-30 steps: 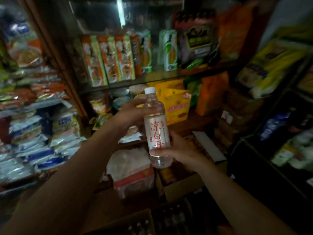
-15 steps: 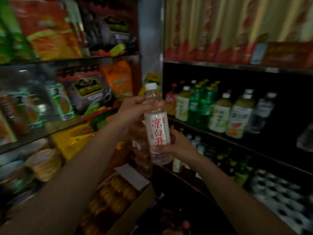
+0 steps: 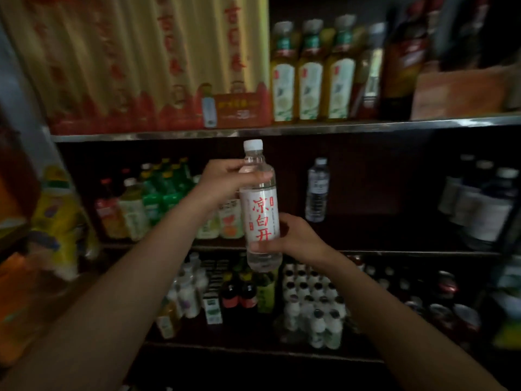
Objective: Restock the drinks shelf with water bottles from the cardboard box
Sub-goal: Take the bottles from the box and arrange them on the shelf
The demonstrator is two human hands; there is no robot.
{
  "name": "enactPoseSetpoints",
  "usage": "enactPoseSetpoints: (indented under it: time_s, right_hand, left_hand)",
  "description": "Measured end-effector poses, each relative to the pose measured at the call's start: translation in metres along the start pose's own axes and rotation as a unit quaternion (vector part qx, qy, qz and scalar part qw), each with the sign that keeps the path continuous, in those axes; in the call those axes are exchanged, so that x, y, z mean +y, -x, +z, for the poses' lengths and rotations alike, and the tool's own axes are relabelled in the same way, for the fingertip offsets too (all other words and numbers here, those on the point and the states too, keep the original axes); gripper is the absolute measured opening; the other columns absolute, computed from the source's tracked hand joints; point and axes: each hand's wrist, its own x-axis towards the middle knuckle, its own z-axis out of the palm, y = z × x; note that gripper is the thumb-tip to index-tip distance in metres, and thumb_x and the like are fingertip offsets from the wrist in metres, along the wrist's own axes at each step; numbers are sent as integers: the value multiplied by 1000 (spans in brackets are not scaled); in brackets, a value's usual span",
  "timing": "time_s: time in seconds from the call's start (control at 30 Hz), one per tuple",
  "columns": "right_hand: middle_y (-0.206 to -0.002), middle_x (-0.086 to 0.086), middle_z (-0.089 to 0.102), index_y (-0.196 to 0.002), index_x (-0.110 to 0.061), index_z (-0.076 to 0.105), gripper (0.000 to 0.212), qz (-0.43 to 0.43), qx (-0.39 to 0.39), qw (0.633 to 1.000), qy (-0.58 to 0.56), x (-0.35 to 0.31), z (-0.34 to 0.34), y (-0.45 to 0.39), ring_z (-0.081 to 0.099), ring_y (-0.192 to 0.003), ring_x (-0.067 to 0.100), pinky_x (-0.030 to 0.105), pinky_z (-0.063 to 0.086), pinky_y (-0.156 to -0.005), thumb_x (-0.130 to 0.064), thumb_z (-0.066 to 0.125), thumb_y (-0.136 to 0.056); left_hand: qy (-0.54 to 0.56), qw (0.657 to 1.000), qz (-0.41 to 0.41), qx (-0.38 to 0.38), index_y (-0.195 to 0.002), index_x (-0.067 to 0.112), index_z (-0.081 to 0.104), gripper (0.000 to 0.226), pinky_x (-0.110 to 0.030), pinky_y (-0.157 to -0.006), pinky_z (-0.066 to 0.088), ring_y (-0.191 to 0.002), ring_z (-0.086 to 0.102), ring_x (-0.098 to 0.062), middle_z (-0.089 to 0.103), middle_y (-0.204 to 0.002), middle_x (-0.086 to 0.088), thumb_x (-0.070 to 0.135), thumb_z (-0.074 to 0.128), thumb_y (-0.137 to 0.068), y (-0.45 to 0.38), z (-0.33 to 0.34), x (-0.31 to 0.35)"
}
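Before shelf (image 3: pixel 282 130) — clear, white-capped bottle (image 3: pixel 260 210)

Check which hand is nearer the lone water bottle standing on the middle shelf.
Right. The right hand sits just below-left of the lone water bottle; the left hand is farther left, beyond the held bottle.

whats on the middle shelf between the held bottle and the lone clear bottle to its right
Nothing: in the head view, only dark bare shelf separates the held bottle from the lone clear bottle.

We see a clear bottle (image 3: pixel 260 210) with white cap, white label, red characters; behind it green-capped yellow bottles (image 3: pixel 310 71) and red-and-cream packs (image 3: pixel 135 60).
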Motion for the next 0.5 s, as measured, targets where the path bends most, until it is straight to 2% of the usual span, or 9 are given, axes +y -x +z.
enactPoseSetpoints:
  time_s: [0.13,0.3,0.4,0.5]
  right_hand:
    - [-106,-8,69,-115,-21,59,71,28,116,993,24,19,-51,15,66,-98,5,27,54,-86,-34,92,-54]
    - [-104,-8,66,-105,-23,54,72,63,294,952,59,38,-95,45,64,-94,6,30,56,-83,-34,95,-46]
    - [-105,-4,66,-106,-18,55,69,76,344,934,60,49,-117,58,64,-93,7,27,57,-78,-31,94,-50]
    - [-106,-4,65,-108,-17,55,68,86,370,922,79,59,-139,67,63,-94,9,27,56,-78,-31,93,-53]
  left_hand:
    - [26,996,18,-84,-94,22,75,30,-27,-78,53,-86,70,-6,75,-88,8,27,84,-66,-35,60,8]
    - [45,981,43,-182,-99,20,74,36,-25,-76,50,-87,68,-7,74,-90,6,26,83,-65,-63,130,16]
    - [54,970,52,-232,-103,20,74,42,-36,-89,53,-95,69,-15,74,-96,2,29,85,-63,-74,163,21]
    - [48,963,55,-261,-99,24,73,36,-36,-89,53,-95,68,-12,74,-96,4,27,84,-65,-84,195,26]
